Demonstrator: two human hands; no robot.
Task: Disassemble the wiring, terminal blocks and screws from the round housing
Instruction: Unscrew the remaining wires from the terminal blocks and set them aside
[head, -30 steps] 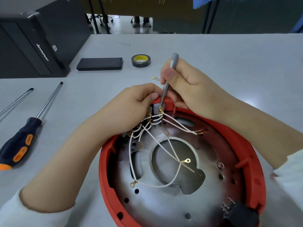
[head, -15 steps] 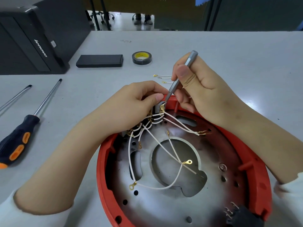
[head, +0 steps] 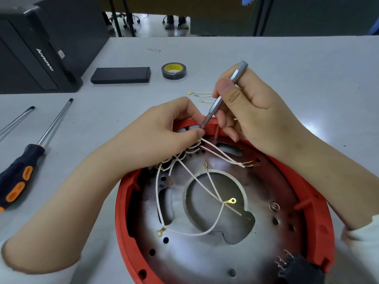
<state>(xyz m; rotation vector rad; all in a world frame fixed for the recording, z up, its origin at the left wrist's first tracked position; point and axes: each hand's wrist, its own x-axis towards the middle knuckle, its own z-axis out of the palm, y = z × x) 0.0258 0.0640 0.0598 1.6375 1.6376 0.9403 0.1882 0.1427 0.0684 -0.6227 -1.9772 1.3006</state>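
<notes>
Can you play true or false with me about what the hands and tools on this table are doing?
1. The right hand holds a thin grey screwdriver. True.
2. The tape roll sits inside the red housing. False: it lies on the table beyond it.
3. The left hand pinches white wires. True.
4. The black-and-orange screwdriver is being used. False: it lies untouched at the left.

I get one head view only, looking forward and down across the bench toward its far edge, close over the near edge.
</notes>
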